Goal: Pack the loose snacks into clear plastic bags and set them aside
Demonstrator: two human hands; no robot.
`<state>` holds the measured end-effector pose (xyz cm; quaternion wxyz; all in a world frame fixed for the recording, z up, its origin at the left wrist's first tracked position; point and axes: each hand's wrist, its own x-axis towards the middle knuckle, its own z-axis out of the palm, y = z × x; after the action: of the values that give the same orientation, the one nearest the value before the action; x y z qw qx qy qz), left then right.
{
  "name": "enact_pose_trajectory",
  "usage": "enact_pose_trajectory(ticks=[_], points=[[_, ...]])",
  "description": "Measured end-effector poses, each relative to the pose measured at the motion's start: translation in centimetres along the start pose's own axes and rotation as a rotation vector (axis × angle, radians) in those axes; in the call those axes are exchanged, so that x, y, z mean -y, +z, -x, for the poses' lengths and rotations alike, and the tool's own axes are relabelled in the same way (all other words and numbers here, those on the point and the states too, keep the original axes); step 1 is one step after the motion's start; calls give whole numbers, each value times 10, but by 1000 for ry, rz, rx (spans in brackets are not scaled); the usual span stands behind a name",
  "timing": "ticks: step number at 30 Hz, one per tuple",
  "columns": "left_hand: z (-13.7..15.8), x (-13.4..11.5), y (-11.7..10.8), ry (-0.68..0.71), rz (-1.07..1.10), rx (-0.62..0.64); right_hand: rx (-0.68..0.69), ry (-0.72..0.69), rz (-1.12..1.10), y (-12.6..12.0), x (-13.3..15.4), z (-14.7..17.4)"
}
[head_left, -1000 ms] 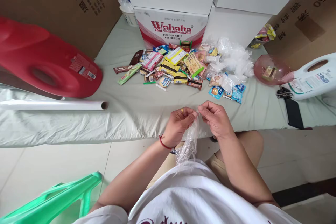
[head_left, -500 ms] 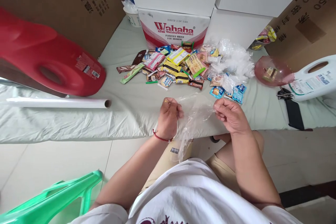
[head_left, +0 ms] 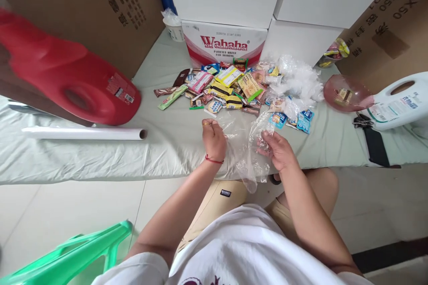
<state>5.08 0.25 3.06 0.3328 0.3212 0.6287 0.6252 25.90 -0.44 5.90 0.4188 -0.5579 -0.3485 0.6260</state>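
Note:
A clear plastic bag [head_left: 245, 147] hangs between my hands at the front edge of the cloth-covered surface. My left hand [head_left: 214, 138] is closed on the bag's left side, with a red string bracelet at the wrist. On the other side, my right hand [head_left: 276, 147] grips the bag, its thumb pressing the film against the fingers. Just beyond lies a pile of wrapped snacks [head_left: 222, 87] in many colours. Crumpled clear plastic bags [head_left: 296, 78] are heaped at the pile's right, above some blue snack packets [head_left: 303, 120].
To the left are a red jug [head_left: 67, 75] and a white roll [head_left: 83, 133]. A pink bowl [head_left: 349, 93] with a snack in it, a white jug [head_left: 401, 102] and a black phone [head_left: 376, 147] are at right. Boxes [head_left: 224, 44] stand behind; a green stool [head_left: 83, 249] is lower left.
My right hand has moved left and down, closer to my left hand. The bag, stretched between them before, now hangs looser and wider. The view has shifted slightly.

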Motion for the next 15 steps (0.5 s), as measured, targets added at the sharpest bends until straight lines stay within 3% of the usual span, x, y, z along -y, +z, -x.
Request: enact_pose_trajectory(ticks=[3, 5, 9, 13, 15], points=[[-28, 11, -19, 60, -192, -24, -127, -67, 72, -7, -5, -12], [-53, 12, -34, 69, -359, 26, -189, -97, 133, -17, -4, -26], [-96, 4, -59, 78, -646, 159, -174, -110, 225, -27, 0, -45], [-95, -20, -68, 291, -715, 63, -119, -132, 265, -21, -2, -45], [-77, -34, -65, 502, -688, 199, -92, -150, 292, -18, -3, -43]])
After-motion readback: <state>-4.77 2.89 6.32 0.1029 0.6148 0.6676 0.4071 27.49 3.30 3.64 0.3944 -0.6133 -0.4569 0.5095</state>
